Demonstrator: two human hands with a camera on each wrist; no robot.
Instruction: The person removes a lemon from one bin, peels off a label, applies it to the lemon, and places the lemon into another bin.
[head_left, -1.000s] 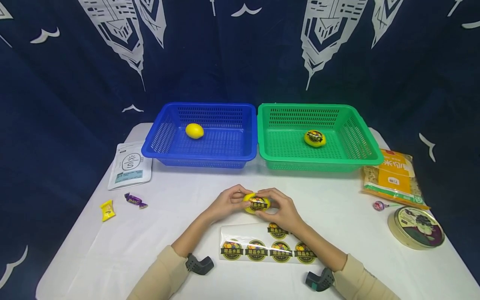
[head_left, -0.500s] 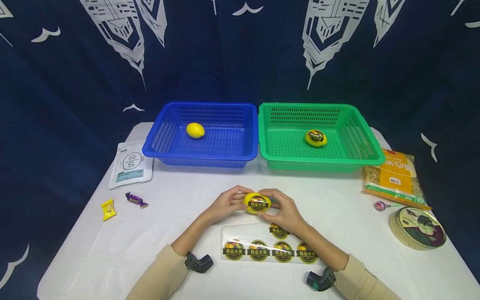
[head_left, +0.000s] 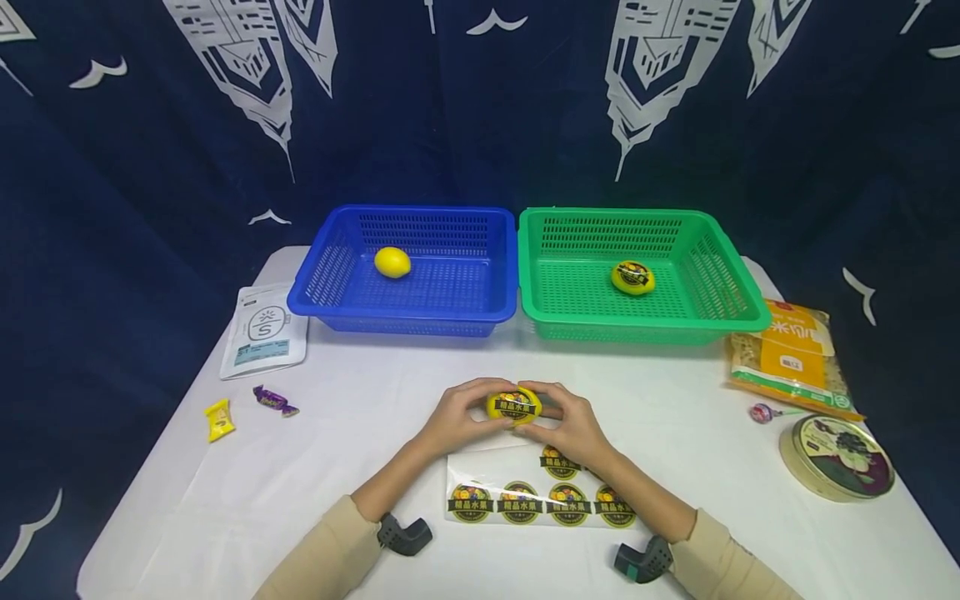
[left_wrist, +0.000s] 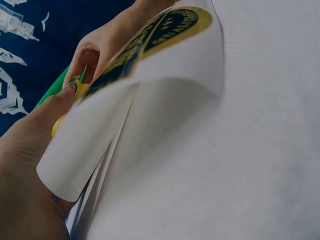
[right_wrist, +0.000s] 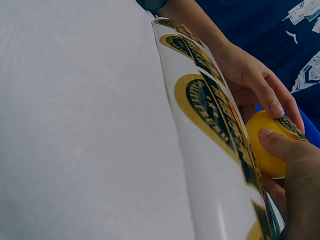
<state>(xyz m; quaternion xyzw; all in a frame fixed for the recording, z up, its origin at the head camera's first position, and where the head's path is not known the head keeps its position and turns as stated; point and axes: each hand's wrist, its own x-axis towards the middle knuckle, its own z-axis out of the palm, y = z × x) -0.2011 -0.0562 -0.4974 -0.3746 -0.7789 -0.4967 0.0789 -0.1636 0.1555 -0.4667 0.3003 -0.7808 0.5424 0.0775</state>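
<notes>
Between both hands is a yellow lemon [head_left: 497, 408] with a round black-and-gold fruit sticker [head_left: 516, 406] on its upper face. My left hand [head_left: 457, 417] grips the lemon's left side, its thumb at the near edge and fingers along the far edge. From the right, my right hand [head_left: 573, 425] holds it too. In the right wrist view, the right thumb presses the lemon [right_wrist: 265, 155] beside the sticker. The left wrist view mostly hides the lemon behind a curling sticker sheet [left_wrist: 170, 65]. On the table just below the hands lies that sheet, with several stickers left of my right forearm.
A blue basket [head_left: 405, 315] holds a plain lemon [head_left: 392, 262]; the adjoining green basket [head_left: 645, 325] holds a stickered lemon [head_left: 633, 278]. Candies [head_left: 274, 401] and a white pouch [head_left: 264, 332] lie left. A grain bag [head_left: 795, 358], lollipop [head_left: 763, 413] and round tin [head_left: 836, 458] sit right.
My left hand has shifted its grip, spreading thumb and fingers wider around the lemon's near and far edges. The right hand has hardly moved, and the sticker stays on the lemon.
</notes>
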